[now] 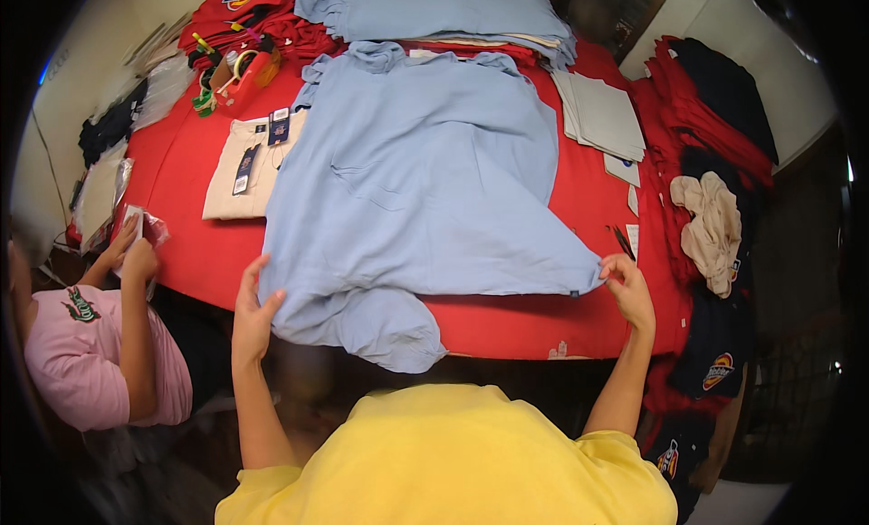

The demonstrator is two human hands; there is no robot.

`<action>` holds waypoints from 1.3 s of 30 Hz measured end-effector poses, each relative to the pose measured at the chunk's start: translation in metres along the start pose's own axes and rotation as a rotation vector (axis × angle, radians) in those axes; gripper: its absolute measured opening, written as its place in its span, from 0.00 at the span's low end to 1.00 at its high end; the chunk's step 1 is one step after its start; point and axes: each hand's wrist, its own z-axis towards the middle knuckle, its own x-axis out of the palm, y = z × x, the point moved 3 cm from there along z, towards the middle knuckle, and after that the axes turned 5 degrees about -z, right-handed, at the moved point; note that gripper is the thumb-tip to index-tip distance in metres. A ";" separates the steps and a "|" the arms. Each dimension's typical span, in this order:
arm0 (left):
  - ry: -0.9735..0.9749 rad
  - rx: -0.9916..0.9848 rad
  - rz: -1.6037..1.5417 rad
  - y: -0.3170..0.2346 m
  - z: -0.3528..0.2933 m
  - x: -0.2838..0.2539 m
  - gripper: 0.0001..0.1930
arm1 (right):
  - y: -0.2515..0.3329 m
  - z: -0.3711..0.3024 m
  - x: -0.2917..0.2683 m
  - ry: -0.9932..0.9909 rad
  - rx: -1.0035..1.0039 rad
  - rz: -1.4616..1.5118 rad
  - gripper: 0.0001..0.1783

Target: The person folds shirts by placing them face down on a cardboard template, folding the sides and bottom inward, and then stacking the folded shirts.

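A light blue T-shirt (407,163) lies spread over the red-covered table (507,330), its surface creased. Its near right corner is pulled out to a point, where my right hand (629,294) pinches the hem by a small dark tag. At the near left edge of the cloth, my left hand (254,312) is held with thumb and fingers apart, next to the fabric; whether it touches is hard to tell. Between the hands, a bunched part of the shirt hangs over the table's front edge.
A folded beige garment (237,167) with dark hang tags lies left. Light blue garments (434,14) are stacked behind. White sheets (599,116), scissors (622,242) and a crumpled beige cloth (709,231) are right. A red tape dispenser (249,77) stands far left. A co-worker in pink (109,344) handles plastic packaging.
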 end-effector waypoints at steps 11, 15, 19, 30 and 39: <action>0.078 0.019 0.465 0.053 -0.009 0.016 0.37 | -0.046 -0.034 0.103 -0.372 0.296 -0.250 0.10; 0.137 -0.153 -0.097 0.035 -0.017 -0.014 0.41 | -0.062 -0.050 0.070 -0.210 0.363 0.452 0.10; 0.435 -0.279 0.160 0.011 -0.037 -0.020 0.39 | -0.067 -0.084 0.021 -0.056 0.426 0.071 0.09; -0.100 0.417 0.968 0.079 0.074 0.042 0.18 | -0.025 -0.002 0.112 -0.428 -0.005 -0.516 0.21; -0.193 0.322 0.999 0.081 0.089 0.067 0.19 | -0.059 0.018 0.085 -0.324 0.484 -0.462 0.23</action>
